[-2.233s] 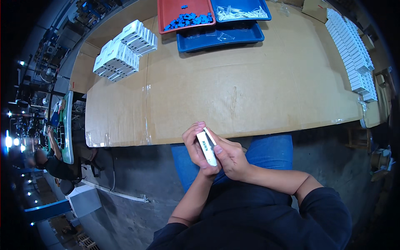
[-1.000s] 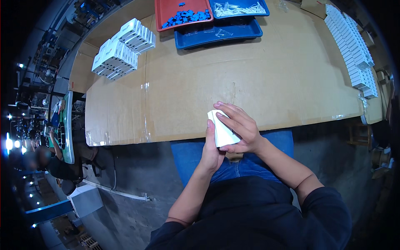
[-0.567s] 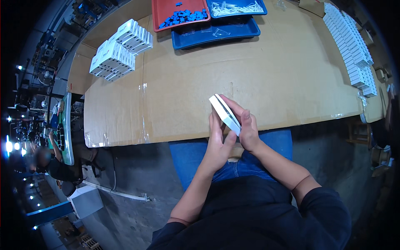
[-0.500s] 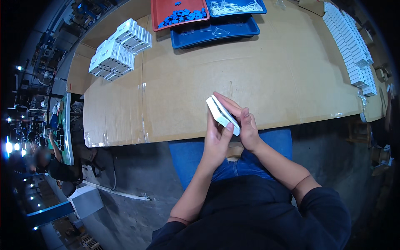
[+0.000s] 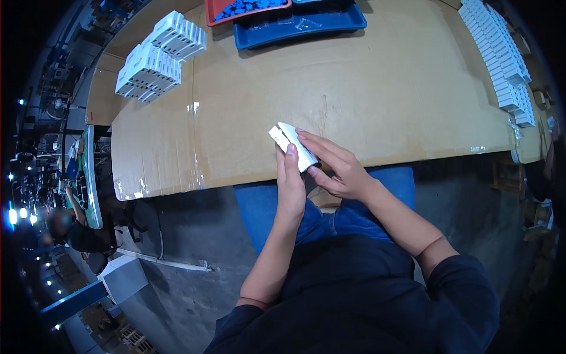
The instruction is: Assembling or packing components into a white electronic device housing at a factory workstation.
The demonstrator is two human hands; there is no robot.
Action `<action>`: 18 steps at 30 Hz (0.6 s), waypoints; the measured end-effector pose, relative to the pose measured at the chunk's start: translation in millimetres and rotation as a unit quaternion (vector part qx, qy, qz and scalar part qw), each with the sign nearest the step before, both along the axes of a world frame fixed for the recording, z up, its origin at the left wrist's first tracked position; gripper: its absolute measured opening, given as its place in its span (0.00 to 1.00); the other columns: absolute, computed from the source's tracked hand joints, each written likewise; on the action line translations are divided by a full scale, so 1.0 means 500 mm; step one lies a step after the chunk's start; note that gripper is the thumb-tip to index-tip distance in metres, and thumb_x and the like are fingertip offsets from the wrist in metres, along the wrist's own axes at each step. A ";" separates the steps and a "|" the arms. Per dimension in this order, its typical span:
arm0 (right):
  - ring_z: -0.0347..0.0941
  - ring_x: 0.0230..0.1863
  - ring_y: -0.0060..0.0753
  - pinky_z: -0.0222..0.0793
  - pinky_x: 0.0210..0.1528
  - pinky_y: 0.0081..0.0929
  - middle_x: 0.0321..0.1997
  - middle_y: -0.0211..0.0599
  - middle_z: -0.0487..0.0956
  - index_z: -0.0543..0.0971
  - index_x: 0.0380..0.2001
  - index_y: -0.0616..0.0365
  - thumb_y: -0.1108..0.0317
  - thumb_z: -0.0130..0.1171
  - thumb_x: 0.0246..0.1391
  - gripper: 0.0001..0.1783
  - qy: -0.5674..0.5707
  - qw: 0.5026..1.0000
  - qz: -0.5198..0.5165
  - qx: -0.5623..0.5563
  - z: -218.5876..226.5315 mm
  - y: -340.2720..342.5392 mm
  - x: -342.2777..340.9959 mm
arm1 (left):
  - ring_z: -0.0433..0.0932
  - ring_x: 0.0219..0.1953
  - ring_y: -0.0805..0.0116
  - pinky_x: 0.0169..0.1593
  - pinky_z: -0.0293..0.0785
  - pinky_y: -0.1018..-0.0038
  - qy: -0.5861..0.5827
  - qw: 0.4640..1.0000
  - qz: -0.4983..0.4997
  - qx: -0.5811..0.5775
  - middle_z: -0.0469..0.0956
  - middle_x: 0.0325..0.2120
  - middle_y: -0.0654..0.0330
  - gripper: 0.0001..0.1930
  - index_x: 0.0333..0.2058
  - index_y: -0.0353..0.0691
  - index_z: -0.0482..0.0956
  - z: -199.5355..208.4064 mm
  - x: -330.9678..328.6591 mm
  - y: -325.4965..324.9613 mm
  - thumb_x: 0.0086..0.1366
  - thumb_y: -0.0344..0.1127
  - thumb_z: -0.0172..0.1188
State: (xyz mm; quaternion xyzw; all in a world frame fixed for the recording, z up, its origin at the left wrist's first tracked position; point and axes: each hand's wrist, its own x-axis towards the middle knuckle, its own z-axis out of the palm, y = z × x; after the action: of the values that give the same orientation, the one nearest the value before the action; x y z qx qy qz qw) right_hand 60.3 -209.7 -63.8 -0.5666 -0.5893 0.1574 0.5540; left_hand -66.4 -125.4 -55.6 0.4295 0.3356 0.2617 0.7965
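Note:
Both hands hold a white rectangular plastic casing just above the near edge of the table. It is tilted, with a dark gap between two white parts at its far end. My left hand grips its left side, thumb on the white face and fingers behind. My right hand closes on the right side, its fingers lying along the upper edge and the thumb at the near end. What is inside the casing cannot be seen.
Stacked white boxy units stand at the left, and more white units line the right edge. At the far side are a red tray of small blue pieces and a blue tray with clear bits. Another person works at far left.
The casing has moved left and slightly away from me and has turned. My right fingers now lie along its upper edge. The whole view has shifted, so the trays sit higher.

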 end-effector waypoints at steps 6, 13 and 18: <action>0.78 0.61 0.54 0.78 0.60 0.39 0.67 0.59 0.74 0.70 0.66 0.70 0.70 0.59 0.64 0.29 -0.059 0.997 -0.035 0.035 -0.029 0.003 -0.003 | 0.71 0.51 0.73 0.55 0.70 0.74 0.028 0.997 -0.001 0.066 0.71 0.51 0.59 0.27 0.70 0.34 0.58 0.004 0.010 -0.005 0.82 0.47 0.41; 0.83 0.54 0.54 0.83 0.51 0.38 0.63 0.62 0.76 0.70 0.65 0.74 0.70 0.55 0.66 0.27 -0.111 0.991 -0.051 0.048 -0.044 0.006 -0.002 | 0.71 0.48 0.74 0.53 0.69 0.75 0.033 0.998 0.023 0.053 0.73 0.46 0.59 0.24 0.64 0.31 0.65 0.001 0.012 -0.013 0.82 0.44 0.40; 0.83 0.53 0.54 0.84 0.49 0.39 0.63 0.63 0.77 0.71 0.64 0.75 0.71 0.54 0.66 0.26 -0.127 0.988 -0.063 0.061 -0.046 0.008 -0.014 | 0.75 0.44 0.75 0.48 0.73 0.75 0.031 0.994 0.048 0.091 0.76 0.43 0.61 0.24 0.57 0.35 0.70 -0.008 0.012 -0.017 0.81 0.52 0.42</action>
State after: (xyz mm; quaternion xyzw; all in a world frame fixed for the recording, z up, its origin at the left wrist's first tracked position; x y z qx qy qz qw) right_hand 53.2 -205.9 -86.8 -0.5831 -0.6268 0.0130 0.5166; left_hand -60.2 -134.1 -59.6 0.4912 0.3556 0.3157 0.7298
